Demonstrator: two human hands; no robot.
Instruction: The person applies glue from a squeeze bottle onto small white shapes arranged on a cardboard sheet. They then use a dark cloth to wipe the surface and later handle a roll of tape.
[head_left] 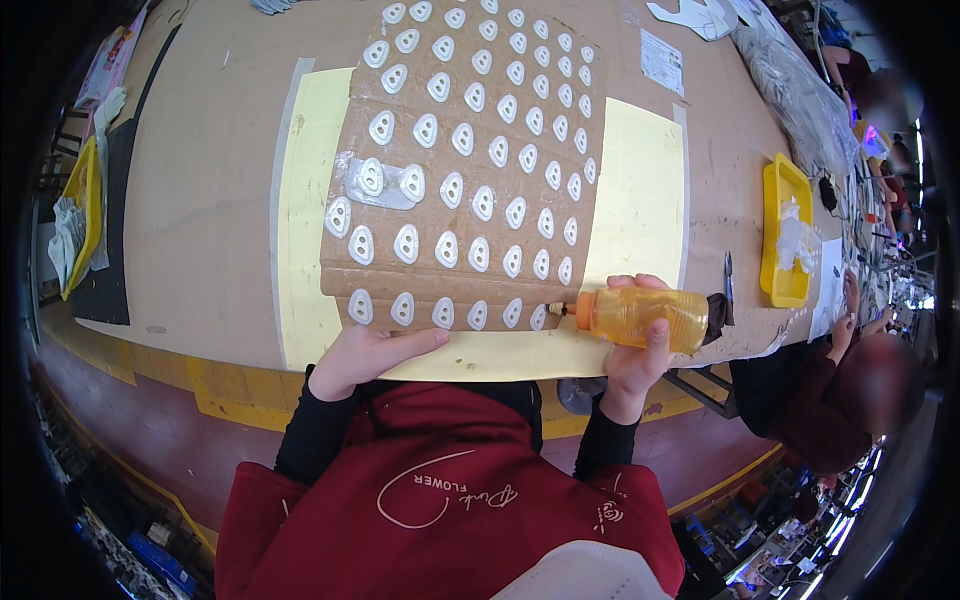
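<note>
glue bottle at the bottom row of a card of white pieces

low and right of centre in the frame, the right hand [637, 355] is wrapped around an amber squeeze bottle [640, 317], thumb on the near side and fingers over the far side. the bottle lies almost level, its nozzle pointing left and meeting the last white piece in the bottom row, a grip that seems to suit pressing out a small dab sideways.

the left hand [368, 357] lies flat and fairly open at the lower centre, fingers stretched to the right along the near edge of the cardboard sheet [350, 120], apparently pinning it so it does not slide under the nozzle. it grips nothing.

the cardboard fills the middle of the frame, covered in slanting rows of small white heart-shaped pieces [447, 249], each with a hole or two. two on the left of the sheet sit on a patch of clear film [390, 195]. under the cardboard lies a pale yellow mat [645, 190] on the brown workbench [210, 180].

at the right, a yellow tray [781, 180] holds something white. another person's hand [849, 295] rests on the bench at the far right.
</note>
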